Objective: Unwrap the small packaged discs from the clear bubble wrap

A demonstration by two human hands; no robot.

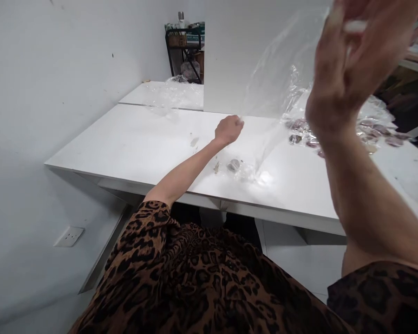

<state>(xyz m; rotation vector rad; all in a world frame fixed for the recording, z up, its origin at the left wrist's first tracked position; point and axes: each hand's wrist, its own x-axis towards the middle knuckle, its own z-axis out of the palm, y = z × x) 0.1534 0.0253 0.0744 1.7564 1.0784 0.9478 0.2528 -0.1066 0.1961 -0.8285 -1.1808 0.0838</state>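
A large sheet or bag of clear plastic (275,79) is stretched upward between my two hands over the white table. My left hand (229,130) is closed, pinching its lower left edge just above the tabletop. My right hand (348,69) is raised high on the right, close to the camera and blurred, with its fingers curled where the plastic's upper edge runs into it. Part of that hand is cut off by the frame's top. Below the plastic, a small round grey piece (234,164) lies on the table beside crumpled clear film.
Several purplish pieces in clear wrapping (379,134) are heaped on the right of the white table (125,139). Crumpled clear plastic (176,95) lies at the back left. A white panel (244,55) rises behind the table, and a black shelf rack (184,46) stands beyond.
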